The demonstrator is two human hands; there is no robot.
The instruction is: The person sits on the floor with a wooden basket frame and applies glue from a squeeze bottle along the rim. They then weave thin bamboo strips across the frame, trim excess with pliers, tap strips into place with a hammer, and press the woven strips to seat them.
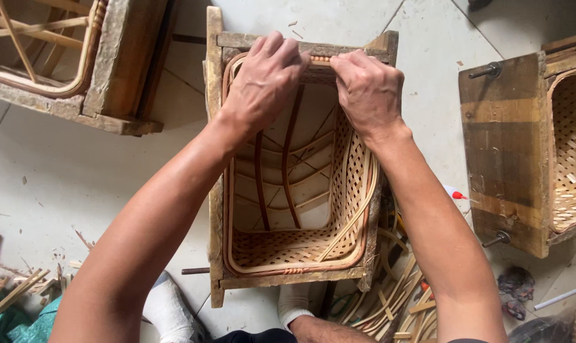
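Item, frame centre: woven basket (300,209) seated in wooden mould (215,159); left hand (262,82) and right hand (367,89) pinching rim strip (319,61) at top edge, liable to snap if overbent.

The basket (300,190) is pale tan with an open lattice weave, reddish-brown ribs and rim. Around it, the wooden frame (215,159) is weathered grey-brown. Beneath the frame, the floor (78,171) is off-white tile.

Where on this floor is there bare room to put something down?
Bare tile lies between the left wooden mould and the bamboo scraps. More lies between the middle mould and the right one. Strips crowd the lower right.
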